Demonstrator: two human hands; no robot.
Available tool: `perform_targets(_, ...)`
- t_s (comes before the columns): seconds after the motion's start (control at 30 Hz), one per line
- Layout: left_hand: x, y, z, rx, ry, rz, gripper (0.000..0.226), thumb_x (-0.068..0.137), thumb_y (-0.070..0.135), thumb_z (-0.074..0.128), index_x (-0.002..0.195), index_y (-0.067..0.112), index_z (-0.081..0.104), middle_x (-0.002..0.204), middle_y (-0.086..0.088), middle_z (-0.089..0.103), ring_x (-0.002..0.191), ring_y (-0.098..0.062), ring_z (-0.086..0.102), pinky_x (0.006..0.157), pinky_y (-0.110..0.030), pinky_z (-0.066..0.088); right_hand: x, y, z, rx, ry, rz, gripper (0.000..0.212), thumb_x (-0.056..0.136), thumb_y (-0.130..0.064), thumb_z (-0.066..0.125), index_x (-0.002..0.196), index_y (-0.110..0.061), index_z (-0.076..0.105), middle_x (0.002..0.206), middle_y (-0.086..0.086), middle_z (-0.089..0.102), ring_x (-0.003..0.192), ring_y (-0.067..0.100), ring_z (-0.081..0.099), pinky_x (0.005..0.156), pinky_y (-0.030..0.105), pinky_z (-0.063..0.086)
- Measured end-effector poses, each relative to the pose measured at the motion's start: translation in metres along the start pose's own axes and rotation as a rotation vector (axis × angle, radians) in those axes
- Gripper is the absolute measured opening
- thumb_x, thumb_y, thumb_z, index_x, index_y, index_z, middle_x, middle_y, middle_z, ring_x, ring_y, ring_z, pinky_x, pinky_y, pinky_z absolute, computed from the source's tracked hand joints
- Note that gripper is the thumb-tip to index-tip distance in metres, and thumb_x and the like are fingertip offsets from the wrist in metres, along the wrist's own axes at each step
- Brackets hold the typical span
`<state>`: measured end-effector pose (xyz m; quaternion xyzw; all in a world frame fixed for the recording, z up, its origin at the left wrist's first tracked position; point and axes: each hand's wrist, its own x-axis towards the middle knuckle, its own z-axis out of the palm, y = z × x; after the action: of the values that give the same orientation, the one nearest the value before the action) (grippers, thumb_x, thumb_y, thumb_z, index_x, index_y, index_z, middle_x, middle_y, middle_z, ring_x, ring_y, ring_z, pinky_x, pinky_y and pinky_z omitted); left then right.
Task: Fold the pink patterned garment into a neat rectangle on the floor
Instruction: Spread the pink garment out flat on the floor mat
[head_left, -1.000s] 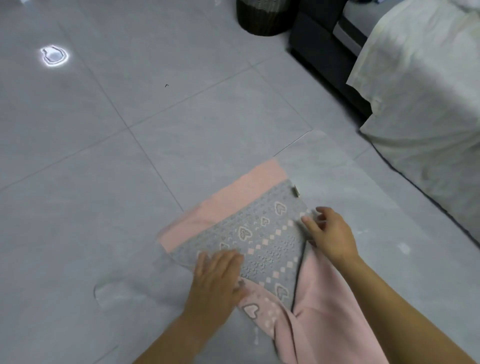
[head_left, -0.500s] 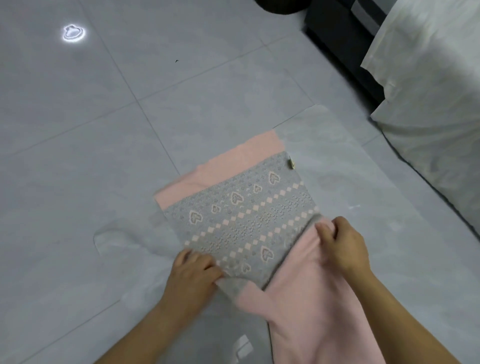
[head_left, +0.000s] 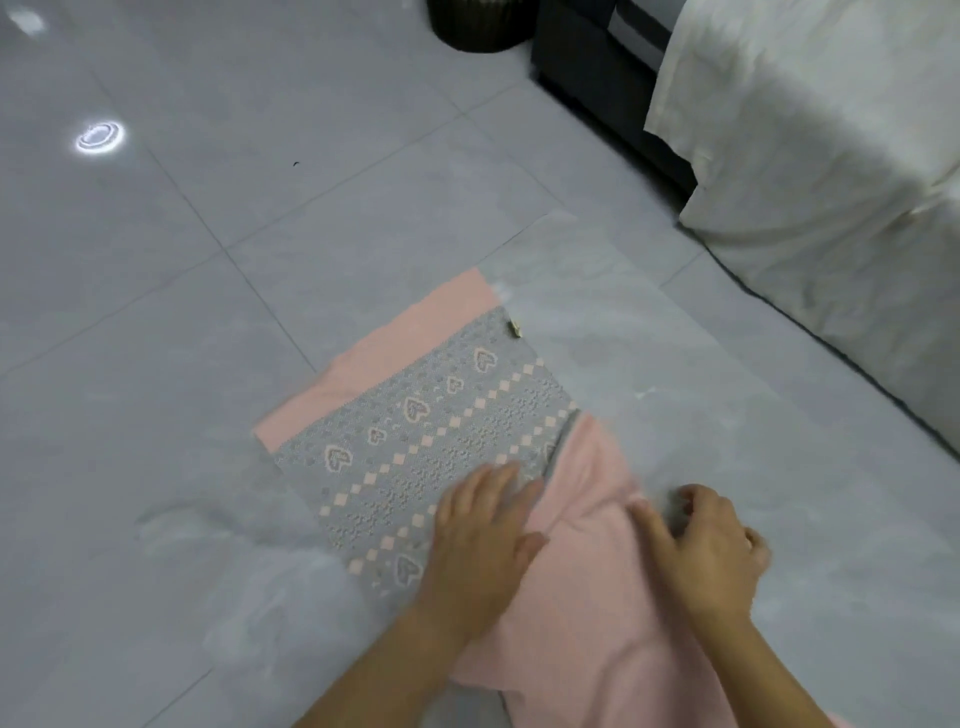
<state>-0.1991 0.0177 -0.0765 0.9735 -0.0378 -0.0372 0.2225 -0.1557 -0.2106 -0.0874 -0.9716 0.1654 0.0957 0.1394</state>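
The pink patterned garment (head_left: 415, 426) lies flat on the grey tiled floor, its grey heart-and-diamond panel facing up with a plain pink band along the far edge. A plain pink part runs from the panel's near right side toward me. My left hand (head_left: 483, 540) rests flat, fingers spread, where the grey panel meets the pink part. My right hand (head_left: 701, 545) sits at the pink part's right edge, fingers curled on the cloth; the grip is blurred.
A bed draped in a white sheet (head_left: 831, 156) stands at the right, with a dark frame (head_left: 597, 67) behind it. A dark woven basket (head_left: 478, 26) sits at the top. Open floor tiles (head_left: 156, 364) spread to the left.
My left hand slid right from the panel's near left corner onto the seam. My right hand moved down along the pink part's right edge. The camera view shifted.
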Motion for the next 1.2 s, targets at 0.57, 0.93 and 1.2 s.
perform_targets(0.57,0.114,0.116,0.035,0.099,-0.547,0.488,0.016,0.094,0.024,0.039,0.089,0.012,0.048,0.075,-0.005,0.057,0.091,-0.030,0.054,0.117,-0.035,0.013,-0.040,0.084,-0.037,0.703,-0.331,0.174,0.029,0.084,-0.032,0.062,0.065,-0.017,0.045,0.055,-0.010,0.049,0.052,0.010,0.044,0.049,0.020,0.033)
perform_targets(0.93,0.116,0.125,0.032,0.158,-0.548,0.648,0.013,0.090,0.031,0.042,0.086,0.021,0.048,0.081,0.006,0.059,0.073,-0.014,0.047,0.092,-0.034,0.034,-0.043,0.082,-0.053,1.174,-0.965,0.325,0.021,0.084,-0.020,0.059,0.103,-0.023,0.070,0.105,0.001,0.072,0.093,0.016,0.068,0.078,0.034,0.055)
perform_targets(1.2,0.118,0.125,0.029,0.231,-0.579,0.589,0.053,0.078,0.065,0.051,0.109,0.022,0.052,0.082,0.001,0.057,0.083,-0.020,0.053,0.095,-0.029,0.030,-0.034,0.113,-0.070,0.771,-0.151,0.051,0.029,0.080,-0.032,0.066,0.063,-0.021,0.044,0.052,-0.010,0.044,0.048,0.005,0.038,0.048,0.022,0.033)
